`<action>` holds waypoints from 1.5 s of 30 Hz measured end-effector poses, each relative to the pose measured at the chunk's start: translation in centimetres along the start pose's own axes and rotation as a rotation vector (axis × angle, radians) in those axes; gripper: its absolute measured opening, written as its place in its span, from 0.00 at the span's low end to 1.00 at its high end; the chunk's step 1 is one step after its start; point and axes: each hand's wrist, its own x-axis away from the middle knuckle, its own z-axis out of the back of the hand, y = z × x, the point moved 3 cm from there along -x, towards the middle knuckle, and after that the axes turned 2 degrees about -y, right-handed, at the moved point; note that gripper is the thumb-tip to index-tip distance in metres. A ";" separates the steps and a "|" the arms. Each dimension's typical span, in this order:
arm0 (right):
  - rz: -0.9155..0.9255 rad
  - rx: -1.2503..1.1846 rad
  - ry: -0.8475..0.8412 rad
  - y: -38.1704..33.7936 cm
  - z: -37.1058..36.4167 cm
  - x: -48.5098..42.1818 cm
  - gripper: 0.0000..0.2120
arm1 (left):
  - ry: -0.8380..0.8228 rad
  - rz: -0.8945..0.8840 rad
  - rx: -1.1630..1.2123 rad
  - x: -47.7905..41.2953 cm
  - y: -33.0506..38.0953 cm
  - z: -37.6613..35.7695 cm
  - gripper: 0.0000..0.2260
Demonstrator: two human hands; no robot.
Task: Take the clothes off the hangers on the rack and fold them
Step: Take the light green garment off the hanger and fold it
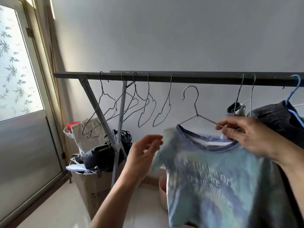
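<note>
R hand (246, 137) is pinching one arm of a wire hanger (195, 111) btwn thumb & fingers, just above the collar of a blue-green tie-dye T-shirt (213, 178). The hanger's hook is sitting below the rack bar (197, 78), not on it. Its other end is dipping into the neck opening. The shirt is hanging in front of the person, print blurred. L hand (144, 155) is hovering w/ loose, relaxed fingers, gripping nothing, tips right by the blurred sleeve; contact unclear. Empty wire hangers (146, 111) are hanging on the bar's L part. A dark garment (276, 116) is hanging on a blue hanger (294, 91) at far R. A cardboard box (93, 191) w/ a black bag (97, 155) on top is standing by the rack leg.
</note>
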 end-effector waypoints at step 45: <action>0.157 -0.484 -0.002 -2.9 -6.1 1.6 0.04 | 0.426 -0.445 -0.688 3.2 5.5 7.7 0.03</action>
